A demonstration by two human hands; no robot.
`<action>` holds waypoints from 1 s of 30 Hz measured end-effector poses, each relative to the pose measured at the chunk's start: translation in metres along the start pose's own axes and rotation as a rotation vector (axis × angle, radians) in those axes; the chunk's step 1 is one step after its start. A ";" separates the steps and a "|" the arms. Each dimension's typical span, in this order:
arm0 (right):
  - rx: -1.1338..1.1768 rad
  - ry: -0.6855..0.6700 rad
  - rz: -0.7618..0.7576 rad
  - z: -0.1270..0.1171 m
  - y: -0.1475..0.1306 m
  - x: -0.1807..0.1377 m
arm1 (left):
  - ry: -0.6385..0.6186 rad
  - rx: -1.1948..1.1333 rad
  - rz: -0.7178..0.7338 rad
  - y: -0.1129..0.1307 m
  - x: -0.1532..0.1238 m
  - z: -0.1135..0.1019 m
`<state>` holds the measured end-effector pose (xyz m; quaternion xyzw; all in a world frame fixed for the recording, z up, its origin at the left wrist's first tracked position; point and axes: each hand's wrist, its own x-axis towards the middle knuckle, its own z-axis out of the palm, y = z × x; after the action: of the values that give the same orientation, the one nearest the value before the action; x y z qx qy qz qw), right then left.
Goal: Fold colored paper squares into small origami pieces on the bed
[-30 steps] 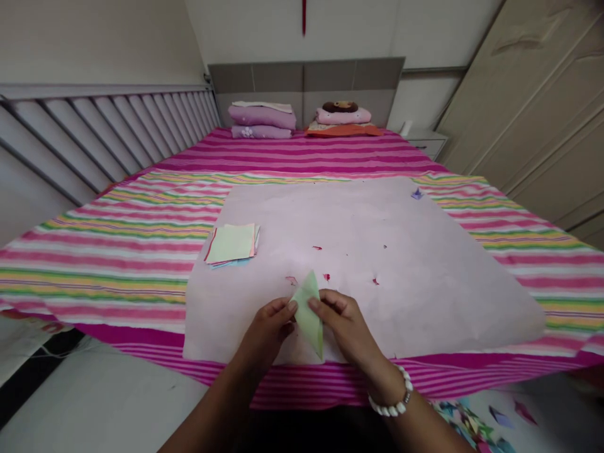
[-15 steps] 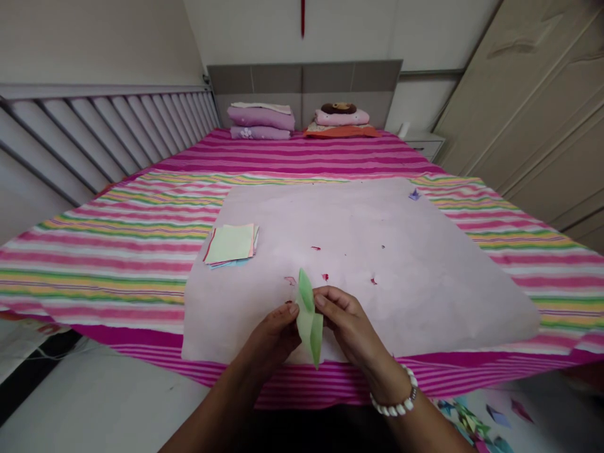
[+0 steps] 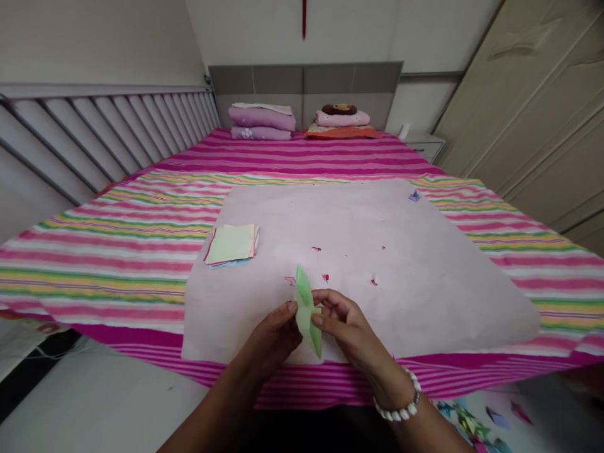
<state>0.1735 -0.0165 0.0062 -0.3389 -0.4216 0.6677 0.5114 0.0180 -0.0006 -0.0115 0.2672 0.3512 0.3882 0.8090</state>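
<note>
A light green folded paper (image 3: 304,308) is held upright between both hands, over the near edge of a large pale sheet (image 3: 434,296) spread on the bed. My left hand (image 3: 276,330) pinches its left side with thumb and fingers. On the other side, my right hand (image 3: 346,327) grips the paper, its thumb pressed on the front near the middle fold; the fingertips behind are partly hidden. To the left lies a stack of square coloured papers (image 3: 231,244), pale green on top. Small red scraps (image 3: 325,277) are scattered just beyond the hands.
A small purple folded paper piece (image 3: 414,195) sits at the sheet's far right corner. Several colourful folded papers (image 3: 467,421) lie low at the right, below the bed. Folded bedding (image 3: 262,119) rests by the headboard (image 3: 278,78); a railing (image 3: 108,135) runs along the left.
My right thumb has moved down and left onto the paper's middle. The green paper has shifted slightly up, and its right flap looks narrower.
</note>
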 end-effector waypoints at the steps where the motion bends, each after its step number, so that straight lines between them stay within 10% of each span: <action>1: 0.009 -0.003 0.003 0.000 -0.001 0.000 | 0.010 0.023 0.007 0.000 0.000 -0.001; 30: -0.877 0.288 -0.387 0.003 0.021 0.019 | 0.356 1.213 0.708 0.005 0.007 0.010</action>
<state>0.1575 -0.0008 -0.0115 -0.5263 -0.6429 0.2668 0.4884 0.0264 0.0066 -0.0043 0.6994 0.5236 0.4014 0.2749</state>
